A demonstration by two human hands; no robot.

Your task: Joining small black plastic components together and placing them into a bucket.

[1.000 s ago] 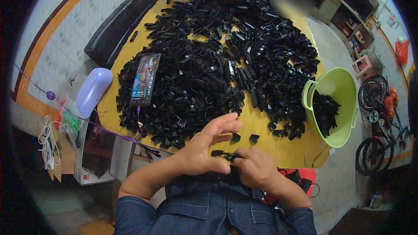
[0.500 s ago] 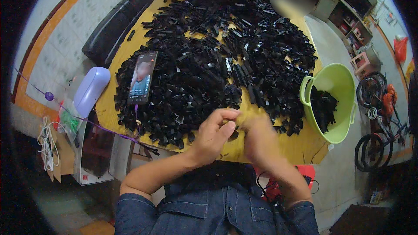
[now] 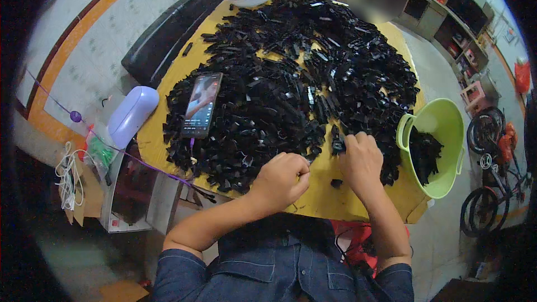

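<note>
Many small black plastic-looking pieces point(image 3: 251, 100) lie heaped across a yellow table point(image 3: 313, 204). My left hand point(image 3: 284, 178) is closed at the near edge of the heap, fingers curled in; whatever it may hold is hidden. My right hand point(image 3: 362, 159) reaches to the right part of the heap with its fingers bent down. Its fingertips are by a black piece point(image 3: 337, 144), and I cannot make out whether they grip it. One loose black piece point(image 3: 336, 183) lies on bare yellow surface between the hands.
A green basket point(image 3: 404, 140) with black pieces inside leans at the right edge. A lit phone point(image 3: 202, 103) with a purple cable lies on the heap. A red-rimmed bowl point(image 3: 249, 1) stands at the far end, a lilac case point(image 3: 133, 114) at left. A bicycle point(image 3: 495, 173) is farther right.
My hands were close together over the near edge; now they are apart. The right has moved forward and right to the heap, the left slightly nearer me. The whole view has shifted a little.
</note>
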